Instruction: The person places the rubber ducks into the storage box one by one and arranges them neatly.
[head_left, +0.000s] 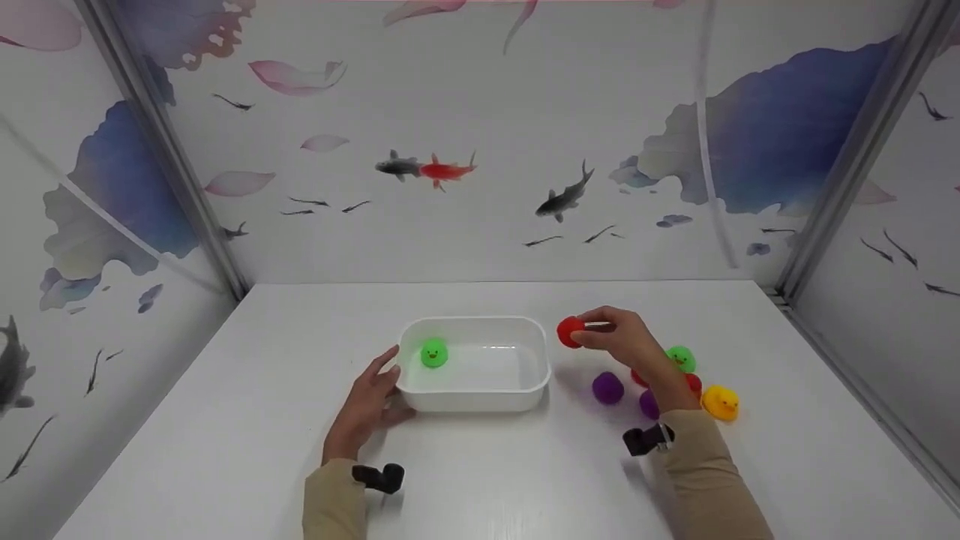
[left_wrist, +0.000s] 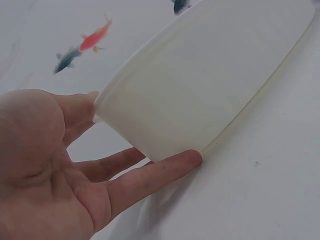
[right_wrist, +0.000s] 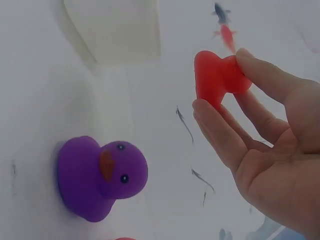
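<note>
My right hand [head_left: 626, 339] pinches a red rubber duck [right_wrist: 215, 75] between thumb and fingertips, in the air just right of a white plastic tub [head_left: 472, 401]. My left hand [head_left: 367, 409] touches the tub's left end with fairly straight fingers, some near the rim and one low by the base, as the left wrist view shows. Inside the tub, toward its left end, sits a green rubber duck [head_left: 433, 352]. A purple rubber duck [right_wrist: 85, 175] stands on the table below my right hand.
Around my right forearm lie another purple duck [head_left: 649, 403], a green duck [head_left: 681, 358], a yellow duck [head_left: 720, 403] and red ducks [head_left: 694, 385], partly hidden by the arm. The white table [head_left: 480, 480] is enclosed by printed walls [head_left: 480, 97] at the back and sides.
</note>
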